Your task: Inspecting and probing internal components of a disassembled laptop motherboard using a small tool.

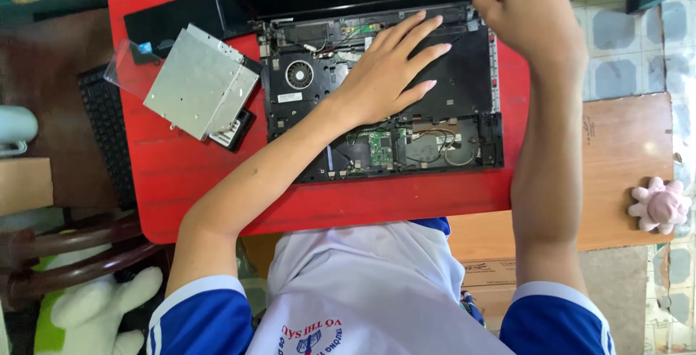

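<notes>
Head view, looking straight down. A small red rectangular tabletop [188,174] carries an opened black laptop base [464,87], bottom cover off, with fan, green circuit board and thin cables exposed; it sits at centre, slightly toward 1 o'clock.

Left hand [388,72]: lies flat, palm down, fingers spread and pointing toward 2 o'clock, pressing on the black panel of the laptop base. It grips nothing; open, resting contact only.

Right hand [525,7]: at 1 o'clock, over the top right corner of the base by the hinge edge. Fingers curl inward with fingertips pinched close together at the edge of the chassis. Whether they hold a small part cannot be told; the pinch point is too small to resolve.

At 10 o'clock from the base, just beside it, a flat silver metal drive caddy [199,83] lies tilted on the tabletop, overlapping a smaller black rectangular drive [233,131] beneath its lower corner. A black keyboard [109,137] lies off the table's left edge at 9 o'clock. A pink plush toy [660,205] sits on a brown wooden board [616,159] at 3 o'clock, well apart from the hands.
</notes>
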